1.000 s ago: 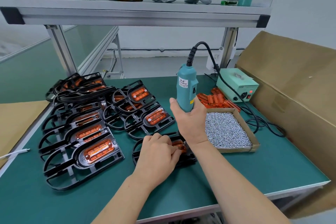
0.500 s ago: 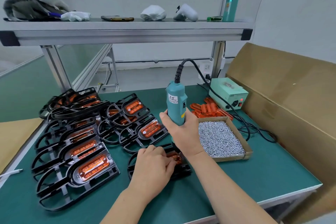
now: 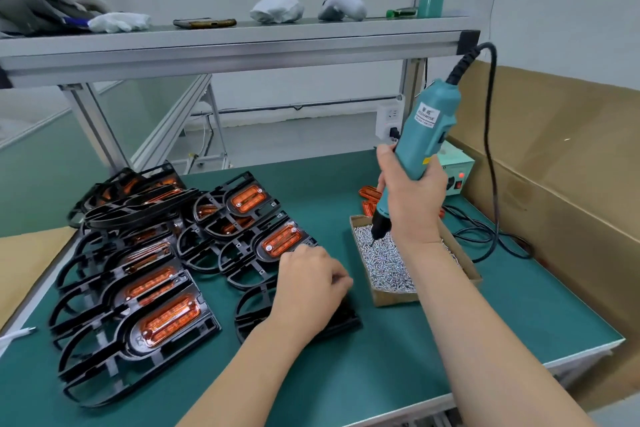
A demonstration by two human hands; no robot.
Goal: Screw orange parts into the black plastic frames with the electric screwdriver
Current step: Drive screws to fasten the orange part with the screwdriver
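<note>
Both hands busy, right fingers (image 3: pixel 385 163) grip screwdriver (image 3: pixel 426 128), left fingers (image 3: pixel 330 276) curled on frame (image 3: pixel 347 322)

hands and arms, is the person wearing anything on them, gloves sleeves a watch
Nothing worn shows. The left hand and right hand are bare: no gloves, rings or watch. The left arm and right arm carry no sleeve up to the picture's edge.

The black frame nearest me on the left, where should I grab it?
On that black frame, likely the open loop at its near end, from the near side: it lies flat, the loop's gaps let fingers hook under, and that end juts clear of the pile. Avoid the orange part.
</note>
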